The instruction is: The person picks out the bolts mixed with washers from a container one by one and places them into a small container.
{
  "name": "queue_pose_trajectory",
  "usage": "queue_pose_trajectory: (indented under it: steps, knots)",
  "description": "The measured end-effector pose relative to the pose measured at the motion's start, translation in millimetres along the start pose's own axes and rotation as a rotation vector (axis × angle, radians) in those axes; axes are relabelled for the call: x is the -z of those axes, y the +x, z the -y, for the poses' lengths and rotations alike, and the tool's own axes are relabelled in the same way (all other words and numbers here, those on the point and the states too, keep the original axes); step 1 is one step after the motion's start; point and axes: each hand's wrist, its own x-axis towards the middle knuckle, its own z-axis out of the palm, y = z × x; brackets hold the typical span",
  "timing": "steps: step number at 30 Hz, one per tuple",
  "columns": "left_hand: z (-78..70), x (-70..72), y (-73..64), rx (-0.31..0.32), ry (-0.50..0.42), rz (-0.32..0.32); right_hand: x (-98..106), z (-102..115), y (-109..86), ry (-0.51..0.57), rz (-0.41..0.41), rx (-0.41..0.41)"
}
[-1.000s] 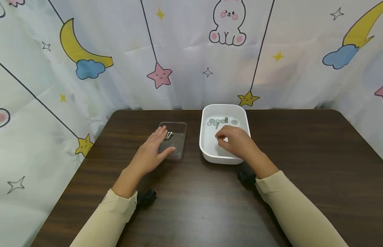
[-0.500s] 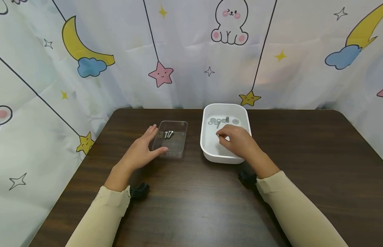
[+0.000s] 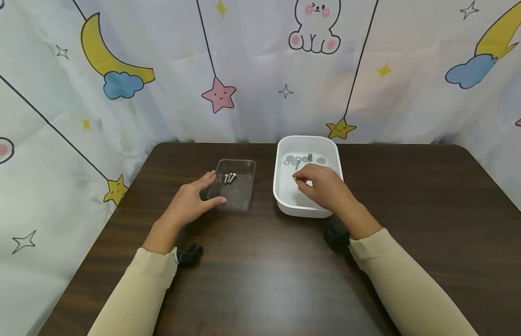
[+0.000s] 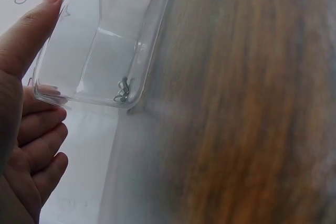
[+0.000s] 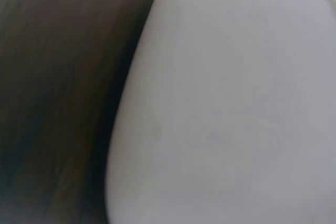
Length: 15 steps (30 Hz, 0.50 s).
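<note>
My left hand (image 3: 186,201) lies by the clear plastic box (image 3: 239,198), its fingers fairly straight along the left side and its thumb at the near left corner. Several silver bolts (image 3: 230,178) lie inside that box, and the left wrist view also shows the box (image 4: 84,80) beside the thumb. Over the white tub (image 3: 281,186), my right hand (image 3: 321,185) pinches a small metal piece (image 3: 294,178) between thumb and fingertips; too little of it shows to tell its kind. Flat washers (image 3: 321,160) and a bolt (image 3: 310,157) lie at the far end of the tub.
Both containers stand on a dark wooden table (image 3: 252,266), with a gap between them. Behind the table hangs a white curtain (image 3: 252,51) printed with stars and moons. In the right wrist view the tub's outer wall (image 5: 220,103) fills most of the frame.
My left hand has drawn back left from over the clear box to its left side, uncovering the bolts. My right hand stays over the tub, still pinching the small metal piece.
</note>
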Motion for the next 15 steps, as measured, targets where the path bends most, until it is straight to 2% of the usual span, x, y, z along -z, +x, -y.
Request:
queue_pose_trajectory:
  steps: [8, 15]
  knots:
    - [-1.9, 4.9, 2.1, 0.006, 0.017, 0.009, 2.5, 28.0, 8.0, 0.076, -0.059, 0.103]
    - [-2.2, 1.7, 1.8, 0.017, 0.02, 0.015, -10.9, 55.7, 19.2, 0.098, -0.067, 0.2]
